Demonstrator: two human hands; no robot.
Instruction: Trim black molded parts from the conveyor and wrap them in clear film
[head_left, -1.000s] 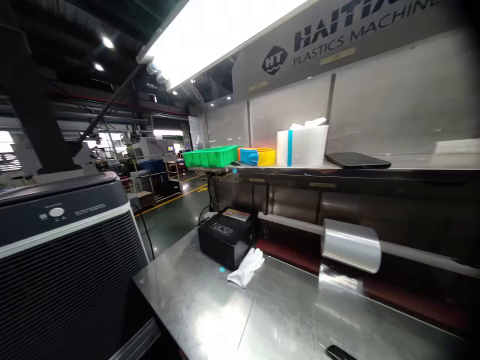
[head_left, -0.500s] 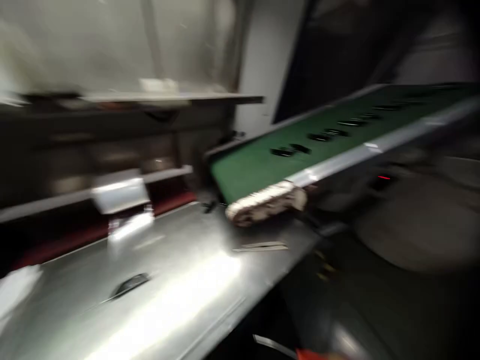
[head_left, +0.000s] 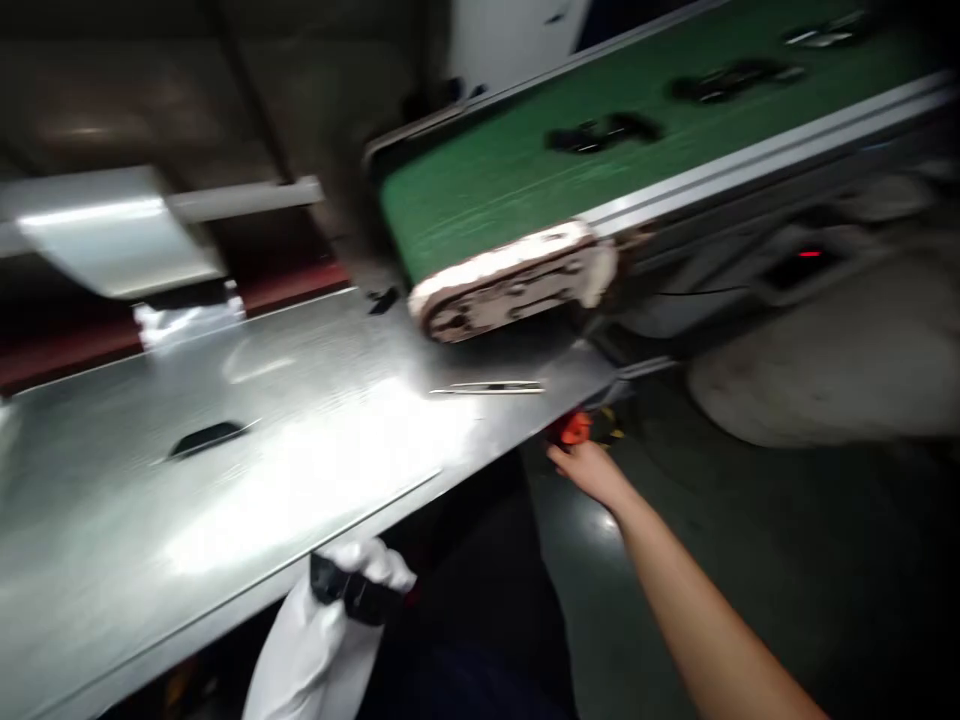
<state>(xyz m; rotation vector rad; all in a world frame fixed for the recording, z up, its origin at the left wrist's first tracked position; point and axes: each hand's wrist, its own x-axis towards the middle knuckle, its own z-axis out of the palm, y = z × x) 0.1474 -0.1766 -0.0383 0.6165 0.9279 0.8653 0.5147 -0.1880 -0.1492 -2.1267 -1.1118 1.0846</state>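
My left hand [head_left: 326,640], in a white glove, is closed around a small black part [head_left: 358,592] just off the front edge of the metal table [head_left: 247,520]. My bare right hand [head_left: 589,468] reaches forward by the table's right corner, its fingers curled on an orange-red object [head_left: 575,428]; blur hides what kind it is. Tweezers [head_left: 487,388] lie on the table to the left of that hand. Farther left on the tabletop is a flat black piece [head_left: 206,438].
A green conveyor belt [head_left: 465,210] slopes up to the right, with pairs of black parts [head_left: 604,133] on it. Its end housing [head_left: 510,285] overhangs the table. A metal-shaded lamp or guard [head_left: 112,230] stands at the back left. A large pale rounded bulk [head_left: 817,370] lies right.
The view has tilted down and come closer to the table. Both hands have come into view, the left with the black part, the right with the orange-red object.
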